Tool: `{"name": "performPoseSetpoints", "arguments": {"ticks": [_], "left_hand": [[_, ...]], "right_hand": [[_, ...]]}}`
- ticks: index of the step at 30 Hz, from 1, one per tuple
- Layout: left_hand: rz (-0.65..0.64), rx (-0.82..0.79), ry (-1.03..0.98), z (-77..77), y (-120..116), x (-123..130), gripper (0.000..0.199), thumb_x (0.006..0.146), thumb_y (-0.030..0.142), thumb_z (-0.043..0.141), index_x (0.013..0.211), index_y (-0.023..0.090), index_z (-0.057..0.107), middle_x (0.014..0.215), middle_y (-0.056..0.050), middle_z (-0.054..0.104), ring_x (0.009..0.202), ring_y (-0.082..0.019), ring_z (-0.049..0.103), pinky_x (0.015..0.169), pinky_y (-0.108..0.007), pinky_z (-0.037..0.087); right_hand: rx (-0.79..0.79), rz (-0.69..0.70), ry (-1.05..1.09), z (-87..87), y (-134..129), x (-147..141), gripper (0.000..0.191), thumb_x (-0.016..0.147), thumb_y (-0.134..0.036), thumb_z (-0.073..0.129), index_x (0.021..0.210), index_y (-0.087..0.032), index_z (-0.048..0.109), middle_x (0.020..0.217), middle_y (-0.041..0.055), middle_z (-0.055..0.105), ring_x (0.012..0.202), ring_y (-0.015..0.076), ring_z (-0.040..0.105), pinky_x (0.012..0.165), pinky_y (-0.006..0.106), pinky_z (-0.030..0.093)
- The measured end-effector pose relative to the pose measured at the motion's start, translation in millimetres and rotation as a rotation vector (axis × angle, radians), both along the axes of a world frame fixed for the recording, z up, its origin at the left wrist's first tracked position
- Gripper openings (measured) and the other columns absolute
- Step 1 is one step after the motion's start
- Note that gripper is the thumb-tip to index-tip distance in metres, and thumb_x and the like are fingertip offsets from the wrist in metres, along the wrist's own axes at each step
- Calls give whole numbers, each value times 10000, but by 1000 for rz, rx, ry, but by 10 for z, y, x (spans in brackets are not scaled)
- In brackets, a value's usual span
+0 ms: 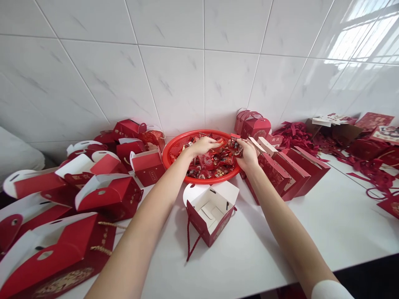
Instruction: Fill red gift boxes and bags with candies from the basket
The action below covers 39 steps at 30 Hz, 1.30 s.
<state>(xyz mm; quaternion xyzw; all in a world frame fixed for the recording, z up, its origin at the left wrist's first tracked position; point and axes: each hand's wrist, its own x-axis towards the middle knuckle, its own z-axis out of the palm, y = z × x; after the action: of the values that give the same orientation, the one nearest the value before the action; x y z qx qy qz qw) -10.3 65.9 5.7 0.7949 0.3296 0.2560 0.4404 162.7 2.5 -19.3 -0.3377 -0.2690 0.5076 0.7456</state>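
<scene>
White tiled wall (174, 83) | window glare (358, 33) upper right | dark-red ribbon heap (294, 135) | white bundle (18, 153), left edge

This looks like a packing corner, set on a white tabletop (168, 265) against a wall of glossy, marbled white tiles (174, 79); whether it belongs to a home, a shop or a workshop cannot be told. The packing shows in the crowd of open red gift boxes (127, 197) on the left, the red plastic basket (202, 180) of small wrapped packets (205, 162) with an open box (209, 214) just in front, and the heap of dark red ribbon (294, 135) on the right, while a bright window-like reflection (358, 35) lights the upper right
</scene>
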Motion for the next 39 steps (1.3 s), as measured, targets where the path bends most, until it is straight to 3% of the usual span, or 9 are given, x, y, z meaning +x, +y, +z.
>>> {"name": "performPoseSetpoints", "arguments": {"ticks": [8, 13, 16, 19, 24, 28, 32, 39], "left_hand": [[-58, 76, -68, -8, -89, 69, 514, 766, 635, 667, 776, 124, 719, 748, -19, 687, 752, -180, 610, 747, -301, 470], [-197, 57, 209, -25, -114, 99, 356, 724, 370, 770, 999, 145, 755, 1051, -59, 760, 996, -242, 677, 901, -312, 497], [-143, 156, 503, -92, -144, 145, 450, 721, 273, 769, 1157, 172, 725, 1211, -68, 730, 1092, -261, 670, 944, -295, 496], [-124, 251, 681, -170, -171, 211, 565, 762, 281, 744, 1315, 224, 639, 1336, -60, 671, 1178, -268, 645, 998, -296, 482], [-150, 284, 748, -222, -189, 293, 795, 751, 276, 737, 1490, 266, 444, 1478, -68, 558, 1282, -275, 585, 1018, -293, 480], [-123, 261, 747, -222, -183, 298, 910, 667, 247, 776, 1502, 300, 416, 1525, -63, 506, 1330, -309, 541, 1007, -302, 486], [-76, 242, 699, -215, -182, 282, 897, 635, 197, 771, 1471, 299, 464, 1477, -68, 559, 1278, -318, 581, 968, -301, 499], [71, 253, 785, -134, -177, 237, 706, 733, 79, 610, 1415, 241, 529, 1419, -112, 600, 1203, -289, 631, 944, -307, 505]], "right_hand": [[9, 16, -30, -28, 0, -44, 172, 703, -125, 747, 727, -211, 600, 651, -50, 695, 671, 169, 705, 686, 322, 618], [5, -31, 23, -11, 6, -19, 165, 730, -120, 717, 708, -219, 586, 629, -66, 683, 639, 144, 687, 676, 298, 620], [1, -39, 63, -14, 11, 6, 172, 740, -103, 701, 691, -215, 580, 621, -69, 681, 627, 130, 677, 681, 295, 625], [-2, -24, 86, -26, 19, 21, 164, 748, -89, 700, 696, -206, 597, 634, -59, 694, 638, 131, 685, 710, 313, 632], [4, -9, 106, -30, 25, 29, 155, 761, -81, 707, 713, -203, 624, 664, -52, 717, 670, 143, 706, 766, 334, 631], [3, -20, 125, -28, 22, 24, 155, 758, -75, 700, 701, -201, 629, 662, -48, 723, 655, 139, 704, 736, 307, 621], [14, -42, 142, -47, 36, 23, 177, 741, -71, 711, 672, -203, 616, 638, -58, 713, 614, 126, 689, 700, 271, 601], [50, -55, 165, -69, 47, 32, 204, 731, -83, 734, 657, -204, 587, 620, -69, 688, 610, 116, 675, 703, 261, 578]]}}
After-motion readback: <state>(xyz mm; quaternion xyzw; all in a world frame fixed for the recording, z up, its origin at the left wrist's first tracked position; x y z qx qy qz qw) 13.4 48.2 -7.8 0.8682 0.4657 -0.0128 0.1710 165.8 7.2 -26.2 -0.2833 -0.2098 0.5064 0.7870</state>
